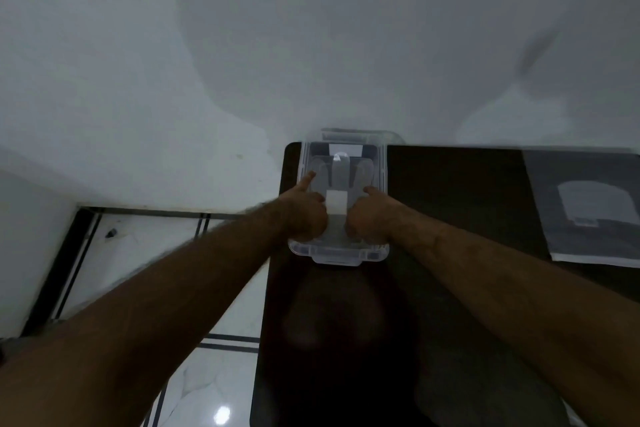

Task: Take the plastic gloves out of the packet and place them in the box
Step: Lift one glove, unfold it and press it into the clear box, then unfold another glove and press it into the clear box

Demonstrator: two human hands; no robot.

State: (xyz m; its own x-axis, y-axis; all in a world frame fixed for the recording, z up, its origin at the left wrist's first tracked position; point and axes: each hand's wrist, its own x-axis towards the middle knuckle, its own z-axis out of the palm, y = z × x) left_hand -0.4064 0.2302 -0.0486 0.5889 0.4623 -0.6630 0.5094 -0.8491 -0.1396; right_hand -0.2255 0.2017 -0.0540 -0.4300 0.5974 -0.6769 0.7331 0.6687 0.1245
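A clear plastic box [381, 163] stands at the far left end of a dark table [457, 191], against the wall. Inside it lie translucent plastic gloves [341, 172] with a white paper band across them. My left hand [306, 210] and my right hand [369, 215] are both inside the box, fingers curled on the gloves to either side of the white band, each with one finger stretched forward along the gloves. The glove packet [588, 204], a flat grey sheet with a pale glove shape showing, lies on the table at the right.
A white wall rises directly behind the table. To the left, white marble floor [145, 253] with dark inlay lines lies below the table edge. The near part of the dark tabletop is in shadow.
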